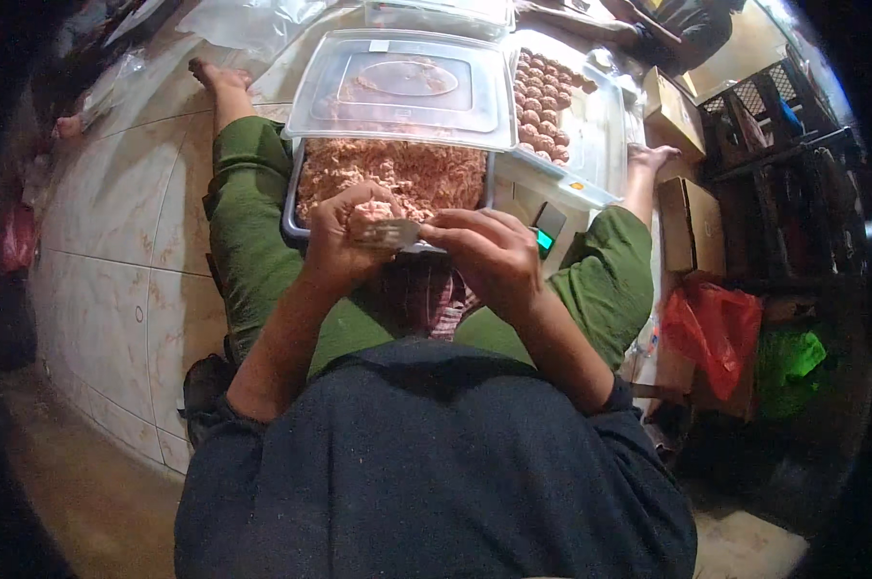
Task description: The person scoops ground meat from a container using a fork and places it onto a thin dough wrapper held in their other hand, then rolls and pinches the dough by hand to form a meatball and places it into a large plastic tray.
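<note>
Above the near edge of a tub of pinkish minced mixture (426,169), my left hand (339,227) is curled around a lump of the mixture (370,212). My right hand (494,251) grips a metal fork (387,234), whose flat head lies against that lump. A translucent lid (397,85) rests over the back part of the tub. To the right, a clear plastic container (600,130) holds several rows of shaped balls (537,106). A small device with a lit green display (549,232) lies beside the tub, partly behind my right hand.
My legs in green trousers flank the tub on a tiled floor (108,289). At right are cardboard boxes (687,227), a red plastic bag (711,333), a green bag (793,362) and a dark rack (774,164). Another person (687,24) sits at the back right; plastic sheets (243,24) lie back left.
</note>
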{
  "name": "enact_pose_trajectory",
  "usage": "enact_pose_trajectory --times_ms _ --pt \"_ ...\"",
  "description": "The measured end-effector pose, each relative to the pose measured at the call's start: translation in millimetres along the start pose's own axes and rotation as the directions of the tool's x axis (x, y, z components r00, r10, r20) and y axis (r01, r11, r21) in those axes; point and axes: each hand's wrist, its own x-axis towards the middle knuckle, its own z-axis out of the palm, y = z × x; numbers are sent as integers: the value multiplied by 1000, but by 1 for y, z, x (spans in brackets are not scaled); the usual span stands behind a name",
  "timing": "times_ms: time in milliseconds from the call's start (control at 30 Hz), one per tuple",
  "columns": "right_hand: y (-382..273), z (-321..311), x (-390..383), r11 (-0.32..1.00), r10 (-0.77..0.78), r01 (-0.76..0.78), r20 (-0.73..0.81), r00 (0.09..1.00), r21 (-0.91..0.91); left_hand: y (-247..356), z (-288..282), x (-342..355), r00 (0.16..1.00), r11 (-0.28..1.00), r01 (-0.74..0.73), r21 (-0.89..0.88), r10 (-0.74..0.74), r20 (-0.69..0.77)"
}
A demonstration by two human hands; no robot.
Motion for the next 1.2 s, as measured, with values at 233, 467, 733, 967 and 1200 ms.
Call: enact_pose_trajectory --times_ms 233,467,733,967,1200 --pt "1 -1 2 980 180 -172 -75 981 103 -16 0 0 995 984 -56 172 69 -71" --pt "11 8 -16 826 476 -479 88 875 297 -9 8 3 989 998 -39 -41 32 -142" --pt "2 17 -42 462 634 -613 245 734 641 -18 11 3 990 996 -43 77 54 -134" --pt "-7 15 -26 937 298 -285 -37 954 201 -19 5 -2 993 988 105 -114 -111 -47" --pt "-1 10 -21 956 257 -265 73 964 128 -31 4 8 999 1000 6 16 -5 -41"
